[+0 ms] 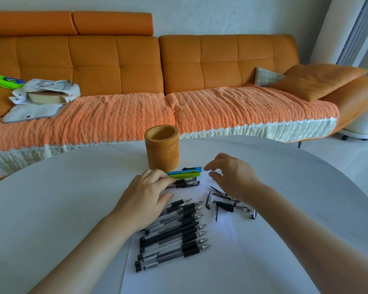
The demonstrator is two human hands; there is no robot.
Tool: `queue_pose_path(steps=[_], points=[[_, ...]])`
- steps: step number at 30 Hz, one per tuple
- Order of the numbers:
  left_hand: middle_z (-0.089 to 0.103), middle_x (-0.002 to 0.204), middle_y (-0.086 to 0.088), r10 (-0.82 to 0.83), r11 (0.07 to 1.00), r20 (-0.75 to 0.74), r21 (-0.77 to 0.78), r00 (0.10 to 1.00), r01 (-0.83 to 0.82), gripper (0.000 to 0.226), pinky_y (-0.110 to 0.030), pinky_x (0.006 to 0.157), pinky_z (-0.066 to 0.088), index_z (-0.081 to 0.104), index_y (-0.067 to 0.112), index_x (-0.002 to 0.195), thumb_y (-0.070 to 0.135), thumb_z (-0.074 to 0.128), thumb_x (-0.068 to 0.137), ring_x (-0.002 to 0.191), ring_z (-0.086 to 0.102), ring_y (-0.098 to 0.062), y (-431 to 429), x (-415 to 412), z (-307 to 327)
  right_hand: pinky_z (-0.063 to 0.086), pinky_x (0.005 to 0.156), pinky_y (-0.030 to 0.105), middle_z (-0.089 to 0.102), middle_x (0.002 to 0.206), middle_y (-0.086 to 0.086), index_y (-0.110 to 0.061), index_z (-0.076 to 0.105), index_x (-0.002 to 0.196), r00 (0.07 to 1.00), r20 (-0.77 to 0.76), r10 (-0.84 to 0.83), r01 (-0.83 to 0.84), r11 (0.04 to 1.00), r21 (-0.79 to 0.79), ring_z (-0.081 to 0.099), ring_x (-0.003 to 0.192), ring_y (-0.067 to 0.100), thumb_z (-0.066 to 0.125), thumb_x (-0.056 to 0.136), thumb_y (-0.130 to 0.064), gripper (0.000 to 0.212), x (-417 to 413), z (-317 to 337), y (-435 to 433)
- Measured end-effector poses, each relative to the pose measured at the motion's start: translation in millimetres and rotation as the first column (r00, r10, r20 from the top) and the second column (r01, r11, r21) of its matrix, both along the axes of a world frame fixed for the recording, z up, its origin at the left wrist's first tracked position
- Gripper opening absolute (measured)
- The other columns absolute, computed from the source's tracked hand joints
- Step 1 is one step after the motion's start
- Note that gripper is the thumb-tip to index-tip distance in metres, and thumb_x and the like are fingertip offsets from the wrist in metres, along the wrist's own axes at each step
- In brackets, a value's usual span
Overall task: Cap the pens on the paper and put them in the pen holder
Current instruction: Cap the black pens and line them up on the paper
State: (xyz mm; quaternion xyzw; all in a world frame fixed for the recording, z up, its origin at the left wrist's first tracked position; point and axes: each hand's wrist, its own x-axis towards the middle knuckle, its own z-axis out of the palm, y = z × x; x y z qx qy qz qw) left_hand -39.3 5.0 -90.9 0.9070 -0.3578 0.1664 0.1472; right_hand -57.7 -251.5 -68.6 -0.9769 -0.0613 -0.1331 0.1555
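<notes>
The left hand lies on the capped pens; whether it grips one is unclear. The right hand hovers open over loose caps. The pen holder stands just beyond the left fingers. A dragged left wrist could scatter the uncapped pens beneath.

I see clear pens with black grips, one lime green pen, one blue pen, a tan pen holder, white paper and an orange sofa.

Head-worn wide view, forward and down, close over the table
</notes>
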Motion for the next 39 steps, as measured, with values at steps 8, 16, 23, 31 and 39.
queue_pose_path(steps=[8, 16, 23, 31, 39], points=[[0.062, 0.101, 0.016, -0.011, 1.0, -0.069, -0.005, 0.998, 0.011, 0.024, -0.024, 0.078, 0.044, 0.067, 0.03, 0.112, 0.037, 0.06, 0.09, 0.099, 0.055, -0.009, -15.6, -16.8, -1.0, 0.041, 0.074, 0.028, 0.06, 0.118, -0.012, -0.033, 0.067, 0.116, 0.969, -0.16, -0.19, 0.19, 0.982, -0.016, 0.059, 0.103, 0.015, 0.051, 0.098, -0.037, 0.025, -19.1, -0.4, -49.9], [0.054, 0.091, 0.017, 0.005, 0.999, -0.237, -0.034, 0.972, -0.014, 0.016, -0.028, 0.074, 0.049, 0.072, 0.035, 0.102, 0.039, 0.063, 0.089, 0.086, 0.05, -0.002, -15.5, -18.3, 2.1, 0.051, 0.073, 0.029, 0.063, 0.099, -0.008, -0.026, 0.075, 0.101, 0.96, -0.224, -0.167, 0.174, 0.985, 0.011, 0.061, 0.091, 0.016, 0.062, 0.092, -0.027, 0.015, -23.2, -4.4, -44.5], [0.058, 0.091, 0.018, 0.047, 0.993, -0.298, -0.085, 0.953, -0.076, 0.005, -0.03, 0.07, 0.051, 0.063, 0.038, 0.088, 0.036, 0.067, 0.085, 0.079, 0.055, -0.001, -14.7, -20.7, 3.1, 0.037, 0.06, 0.024, 0.063, 0.097, -0.014, -0.033, 0.07, 0.096, 0.971, -0.164, -0.173, 0.159, 0.983, -0.096, 0.058, 0.086, 0.011, 0.055, 0.095, -0.033, 0.015, -18.8, 1.8, -35.6], [0.058, 0.1, 0.021, -0.009, 0.975, -0.256, -0.218, 0.967, -0.048, 0.01, -0.026, 0.071, 0.048, 0.058, 0.036, 0.102, 0.03, 0.052, 0.096, 0.086, 0.056, -0.004, -11.4, -17.7, 11.3, 0.051, 0.062, 0.044, 0.066, 0.08, 0.005, -0.033, 0.044, 0.106, 0.992, -0.103, 0.071, -0.058, 0.991, 0.119, 0.06, 0.067, 0.027, 0.032, 0.104, -0.03, 0.013, -27.6, 14.8, -1.1], [0.058, 0.094, 0.012, -0.032, 0.957, -0.267, -0.285, 0.963, -0.047, 0.01, -0.025, 0.07, 0.045, 0.062, 0.025, 0.101, 0.027, 0.054, 0.095, 0.085, 0.055, -0.005, -2.0, -17.2, 20.4, 0.039, 0.05, 0.022, 0.063, 0.081, 0.0, -0.029, 0.055, 0.114, 0.95, -0.247, 0.191, -0.066, 0.896, 0.438, 0.045, 0.052, 0.008, 0.04, 0.097, -0.011, 0.029, -24.1, 18.6, 37.6]])
